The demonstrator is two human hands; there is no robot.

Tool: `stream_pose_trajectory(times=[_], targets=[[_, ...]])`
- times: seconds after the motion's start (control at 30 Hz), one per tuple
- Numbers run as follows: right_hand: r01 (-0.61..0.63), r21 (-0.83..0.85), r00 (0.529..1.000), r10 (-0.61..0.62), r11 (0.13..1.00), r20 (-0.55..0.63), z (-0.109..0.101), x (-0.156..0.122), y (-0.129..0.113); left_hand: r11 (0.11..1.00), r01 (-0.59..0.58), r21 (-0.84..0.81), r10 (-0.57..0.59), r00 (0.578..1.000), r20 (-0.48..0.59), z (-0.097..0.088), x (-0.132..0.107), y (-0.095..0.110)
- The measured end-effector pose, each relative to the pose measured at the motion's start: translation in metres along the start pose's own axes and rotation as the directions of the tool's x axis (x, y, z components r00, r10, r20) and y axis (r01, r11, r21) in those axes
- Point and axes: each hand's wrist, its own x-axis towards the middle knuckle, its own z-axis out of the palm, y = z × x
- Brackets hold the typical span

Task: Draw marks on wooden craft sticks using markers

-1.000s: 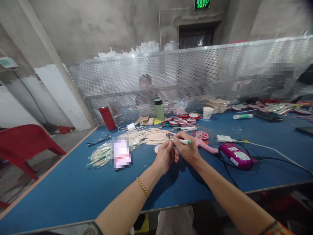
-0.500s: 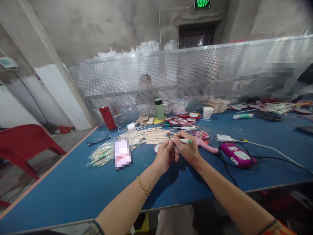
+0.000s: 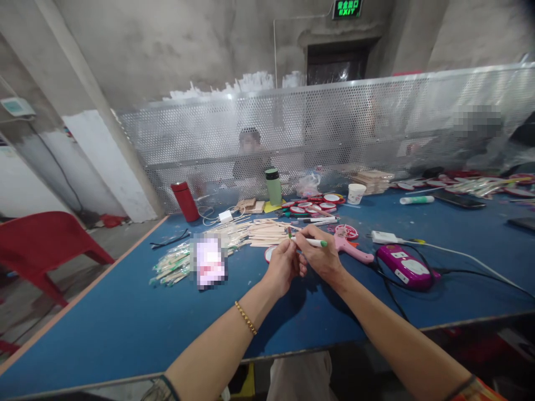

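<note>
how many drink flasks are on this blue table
2: the red flask on the left and the green flask farther right, both near the perforated screen. Others may be hidden.

Dim, diffuse light | soft shadows on tabletop (image 3: pixel 125 328) | exit sign (image 3: pixel 347 8) glowing green | edges stretched | phone screen (image 3: pixel 210 260) bright, pixelated

Both forearms (image 3: pixel 388 320) are stretched forward; the left hand (image 3: pixel 285 264) is pinched, lower fingers (image 3: pixel 301 266) curled; the right hand (image 3: pixel 321 253) is bent close beside it.

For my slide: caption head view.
Left hand pinches a green-brown piece, right hand holding a green-ended marker beside it.
</note>
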Motion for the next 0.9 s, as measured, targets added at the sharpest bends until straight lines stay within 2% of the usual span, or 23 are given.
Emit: stream_pose_trajectory(times=[0.67, 0.8, 0.9], targets=[[-0.01, -0.01, 1.0, 0.01, 1.0, -0.007, 0.0005, 0.0001, -0.0006, 1.0, 0.012, 0.023, -0.012, 1.0, -0.004, 0.0019, -0.0005, 0.0015], [-0.088, 0.04, 0.996, 0.088, 0.995, -0.002, -0.0004, 0.0001, -0.002, 1.0, 0.011, 0.019, -0.011, 1.0, -0.003, 0.0012, -0.0008, 0.0022], [-0.099, 0.055, 0.995, 0.099, 0.994, 0.009, -0.0005, -0.0006, -0.003, 1.0, 0.013, 0.019, -0.013, 1.0, -0.005, 0.0012, -0.0012, 0.0025]])
